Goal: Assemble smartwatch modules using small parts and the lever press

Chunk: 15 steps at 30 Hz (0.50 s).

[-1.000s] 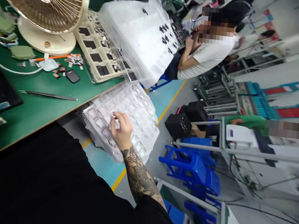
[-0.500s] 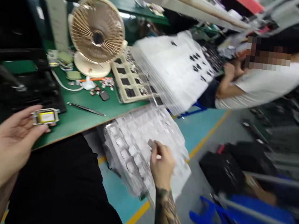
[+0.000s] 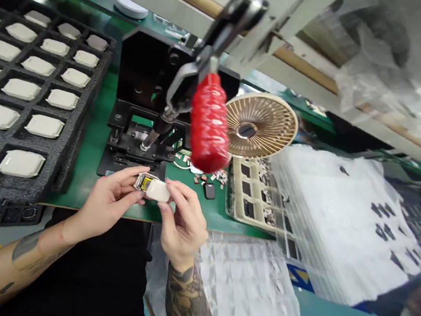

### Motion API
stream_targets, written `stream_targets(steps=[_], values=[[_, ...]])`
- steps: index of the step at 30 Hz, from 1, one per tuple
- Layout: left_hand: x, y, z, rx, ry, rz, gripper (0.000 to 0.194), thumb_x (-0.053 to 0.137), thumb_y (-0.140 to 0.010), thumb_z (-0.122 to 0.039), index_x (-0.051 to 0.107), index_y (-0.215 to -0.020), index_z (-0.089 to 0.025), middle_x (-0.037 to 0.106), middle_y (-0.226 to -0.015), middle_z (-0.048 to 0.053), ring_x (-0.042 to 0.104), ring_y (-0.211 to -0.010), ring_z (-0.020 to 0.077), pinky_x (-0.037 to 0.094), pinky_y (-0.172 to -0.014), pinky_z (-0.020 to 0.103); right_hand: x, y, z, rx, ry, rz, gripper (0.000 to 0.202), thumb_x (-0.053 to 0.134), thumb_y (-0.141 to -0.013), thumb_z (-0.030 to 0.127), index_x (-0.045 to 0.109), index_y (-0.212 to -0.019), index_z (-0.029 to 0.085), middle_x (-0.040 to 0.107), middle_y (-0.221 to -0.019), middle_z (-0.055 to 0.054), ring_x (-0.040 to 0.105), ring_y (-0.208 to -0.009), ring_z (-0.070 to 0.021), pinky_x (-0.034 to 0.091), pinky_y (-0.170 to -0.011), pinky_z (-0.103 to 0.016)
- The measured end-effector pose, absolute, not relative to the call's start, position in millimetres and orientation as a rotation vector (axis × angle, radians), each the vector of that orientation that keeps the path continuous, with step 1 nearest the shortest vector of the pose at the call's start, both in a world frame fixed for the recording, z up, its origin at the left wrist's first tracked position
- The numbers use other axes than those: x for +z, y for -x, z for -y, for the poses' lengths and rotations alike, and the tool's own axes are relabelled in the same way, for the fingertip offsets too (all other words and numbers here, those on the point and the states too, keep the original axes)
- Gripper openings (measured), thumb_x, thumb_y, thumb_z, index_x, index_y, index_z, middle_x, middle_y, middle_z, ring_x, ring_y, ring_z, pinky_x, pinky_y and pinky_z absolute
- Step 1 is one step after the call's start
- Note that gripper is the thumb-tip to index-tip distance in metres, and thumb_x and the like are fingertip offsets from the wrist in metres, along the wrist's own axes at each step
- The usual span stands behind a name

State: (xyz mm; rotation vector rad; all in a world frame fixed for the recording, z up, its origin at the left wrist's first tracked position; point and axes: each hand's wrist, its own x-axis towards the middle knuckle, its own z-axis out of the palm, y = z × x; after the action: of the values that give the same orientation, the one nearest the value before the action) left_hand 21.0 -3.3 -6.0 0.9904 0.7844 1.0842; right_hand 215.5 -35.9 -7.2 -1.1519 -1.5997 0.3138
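My left hand (image 3: 104, 202) is closed around the edge of a small open watch-like housing (image 3: 141, 180), with a yellow part showing inside. A white cover (image 3: 158, 191) is pinched between the thumb and fingers of my right hand (image 3: 184, 226). The cover overlaps the right side of the housing; whether the two are joined, I cannot tell. Both hands are at the bench's front edge, just in front of a black hand press (image 3: 136, 142) with a red handle (image 3: 210, 122).
At left stands a black foam tray (image 3: 88, 93) of white covers. A fan (image 3: 260, 125), a beige parts tray (image 3: 234, 196) and a dark square piece (image 3: 210, 191) are to the right. A clear blister tray (image 3: 243, 273) lies below the bench; white sheets (image 3: 325, 217) bear black parts.
My view has swung left to the press and foam tray. My right hand has come from above the blister tray to my left hand, and its white cover now overlaps the housing.
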Motion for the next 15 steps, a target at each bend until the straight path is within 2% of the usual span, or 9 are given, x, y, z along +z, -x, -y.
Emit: stream_targets(steps=[2, 6, 8, 11, 13, 15], values=[[-7.0, -20.8, 3.6, 1.071, -0.974, -0.793, 0.046, 0.083, -0.103, -0.022, 0.073, -0.147, -0.016, 0.086, -0.135, 0.014, 0.088, -0.103, 0.0207, 0.074, -0.090, 0.026, -4.7, -209.3, 27.3, 0.206, 1.115, 1.685, 0.056, 0.075, -0.102, 0.006, 0.074, -0.152, 0.031, 0.080, -0.135, -0.011, 0.077, -0.121, -0.0271, 0.070, -0.100, -0.049], [-6.5, -19.0, 4.2, 1.067, -0.997, -0.750, 0.043, 0.082, -0.104, -0.021, 0.074, -0.146, -0.016, 0.086, -0.136, 0.014, 0.087, -0.116, 0.0235, 0.071, -0.103, 0.028, -6.4, -206.7, 23.9, 0.145, 1.147, 1.788, 0.054, 0.078, -0.099, 0.004, 0.076, -0.147, 0.030, 0.080, -0.134, -0.011, 0.074, -0.122, -0.0279, 0.067, -0.103, -0.051], [-5.1, -18.9, 3.4, 1.101, -1.007, -0.744, 0.035, 0.080, -0.106, -0.023, 0.077, -0.140, -0.017, 0.087, -0.131, 0.013, 0.088, -0.112, 0.0227, 0.072, -0.100, 0.027, -9.6, -208.1, 26.4, 0.207, 1.175, 1.764, 0.050, 0.078, -0.099, 0.007, 0.077, -0.144, 0.030, 0.075, -0.144, -0.012, 0.072, -0.130, -0.0298, 0.066, -0.107, -0.053], [-3.8, -19.3, 0.9, 1.159, -1.008, -0.763, 0.021, 0.077, -0.109, -0.024, 0.081, -0.129, -0.018, 0.089, -0.125, 0.011, 0.089, -0.102, 0.0213, 0.073, -0.087, 0.025, -12.4, -212.3, 28.7, 0.372, 1.201, 1.628, 0.049, 0.077, -0.102, 0.020, 0.073, -0.150, 0.030, 0.068, -0.152, -0.014, 0.069, -0.138, -0.0325, 0.064, -0.113, -0.056], [-3.8, -18.4, -0.7, 1.156, -1.042, -0.760, 0.026, 0.075, -0.110, -0.024, 0.081, -0.135, -0.020, 0.090, -0.123, 0.010, 0.089, -0.102, 0.0218, 0.073, -0.086, 0.025, -11.4, -214.2, 27.4, 0.514, 1.183, 1.581, 0.045, 0.075, -0.105, 0.026, 0.072, -0.150, 0.028, 0.073, -0.143, -0.014, 0.071, -0.133, -0.0313, 0.063, -0.112, -0.055], [-4.2, -15.8, -1.6, 1.110, -1.124, -0.759, 0.031, 0.074, -0.110, -0.026, 0.081, -0.140, -0.021, 0.090, -0.121, 0.009, 0.090, -0.098, 0.0218, 0.073, -0.088, 0.027, -9.1, -213.4, 25.1, 0.613, 1.135, 1.585, 0.031, 0.073, -0.107, 0.026, 0.078, -0.138, 0.027, 0.078, -0.128, -0.011, 0.074, -0.120, -0.0279, 0.064, -0.106, -0.049]])
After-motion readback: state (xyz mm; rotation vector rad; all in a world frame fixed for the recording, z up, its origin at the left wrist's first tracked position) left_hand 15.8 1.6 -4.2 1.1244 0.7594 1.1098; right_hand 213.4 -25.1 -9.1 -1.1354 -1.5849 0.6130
